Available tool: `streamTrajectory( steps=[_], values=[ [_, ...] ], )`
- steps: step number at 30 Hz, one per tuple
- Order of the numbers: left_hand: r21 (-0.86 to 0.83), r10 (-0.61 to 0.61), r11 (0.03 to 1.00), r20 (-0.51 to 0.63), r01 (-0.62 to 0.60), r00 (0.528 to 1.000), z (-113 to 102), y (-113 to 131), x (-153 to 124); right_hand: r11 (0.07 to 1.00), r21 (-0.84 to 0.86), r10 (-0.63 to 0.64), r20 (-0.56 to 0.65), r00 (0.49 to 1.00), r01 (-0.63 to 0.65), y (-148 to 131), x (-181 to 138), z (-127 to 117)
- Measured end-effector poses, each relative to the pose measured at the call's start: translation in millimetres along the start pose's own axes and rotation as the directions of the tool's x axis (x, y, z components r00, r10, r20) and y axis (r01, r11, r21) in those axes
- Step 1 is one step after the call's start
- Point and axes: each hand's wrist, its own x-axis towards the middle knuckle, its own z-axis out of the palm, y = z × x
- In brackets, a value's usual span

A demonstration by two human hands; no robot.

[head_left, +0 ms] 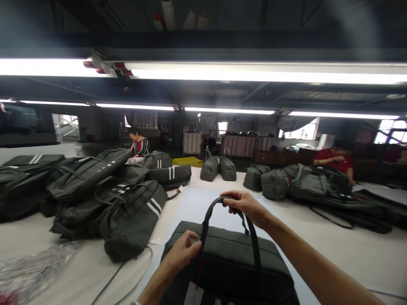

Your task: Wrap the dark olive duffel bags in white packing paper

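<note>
A dark grey-green duffel bag (229,250) stands in front of me on a pale blue sheet (197,203) laid over the table. My right hand (243,205) is closed around the top of its black carry handle (208,212), which arches upward. At the handle's left base is my left hand (182,252), fingers curled and thumb against the strap; what lies between the fingertips is hidden. A white hang tag (193,293) hangs by a red string below that hand. White stripes show at the bag's lower front, cut off by the frame edge.
Similar striped bags (136,216) are heaped on the left. Two bags (209,168) stand upright at the far edge, and more bags (305,182) are piled right. Clear plastic (34,269) lies at lower left. One person (140,145) is at back left, another (337,161) at right.
</note>
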Motion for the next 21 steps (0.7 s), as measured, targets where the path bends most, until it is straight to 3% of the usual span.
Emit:
streamTrajectory(
  steps=[4, 7, 9, 10, 13, 14, 15, 16, 18, 20, 21],
  values=[
    [0.158, 0.048, 0.987, -0.083, -0.034, 0.995, 3.3, -8.4, -13.7, 0.999, 0.004, 0.051, 0.04, 0.998, -0.051, 3.6, 9.8, -1.3],
    [0.353, 0.082, 0.935, -0.266, 0.018, 0.96, -13.6, -15.1, -24.4, 0.992, 0.012, 0.125, 0.058, 0.99, -0.126, 7.4, 13.5, -6.3],
    [0.459, 0.225, 0.888, -0.409, -0.013, 0.884, -27.3, -5.7, -28.9, 0.987, 0.03, 0.157, 0.088, 0.984, -0.16, 10.2, 13.5, -9.1],
    [0.492, 0.343, 0.865, -0.442, -0.095, 0.829, -31.6, 5.3, -29.5, 0.984, 0.039, 0.167, 0.134, 0.977, -0.174, 11.1, 12.7, -9.7],
    [0.548, 0.698, 0.693, -0.35, -0.468, 0.624, -28.9, 55.4, -22.6, 0.975, 0.059, 0.179, 0.368, 0.912, -0.215, 10.4, 8.8, -9.7],
    [0.566, 0.757, 0.632, -0.305, -0.53, 0.577, -23.6, 72.5, -17.6, 0.973, 0.056, 0.176, 0.446, 0.877, -0.224, 9.5, 7.9, -10.2],
    [0.577, 0.781, 0.602, -0.278, -0.553, 0.56, -17.4, 86.9, -12.1, 0.972, 0.038, 0.183, 0.505, 0.843, -0.233, 8.8, 7.8, -11.6],
    [0.577, 0.773, 0.607, -0.267, -0.546, 0.576, -11.2, 97.5, -6.4, 0.972, -0.002, 0.2, 0.533, 0.822, -0.235, 8.7, 8.7, -14.3],
    [0.531, 0.692, 0.682, -0.245, -0.502, 0.679, -0.2, 105.7, 2.6, 0.971, -0.156, 0.234, 0.447, 0.863, -0.182, 11.7, 14.4, -24.2],
    [0.451, 0.59, 0.751, -0.129, -0.483, 0.797, 7.6, 99.2, 5.4, 0.935, -0.336, 0.19, 0.213, 0.958, -0.111, 20.5, 24.7, -38.9],
    [0.422, 0.554, 0.767, -0.054, -0.484, 0.831, 10.7, 92.8, 3.7, 0.909, -0.407, 0.131, 0.081, 0.988, -0.087, 27.3, 30.7, -46.9]
  ],
)
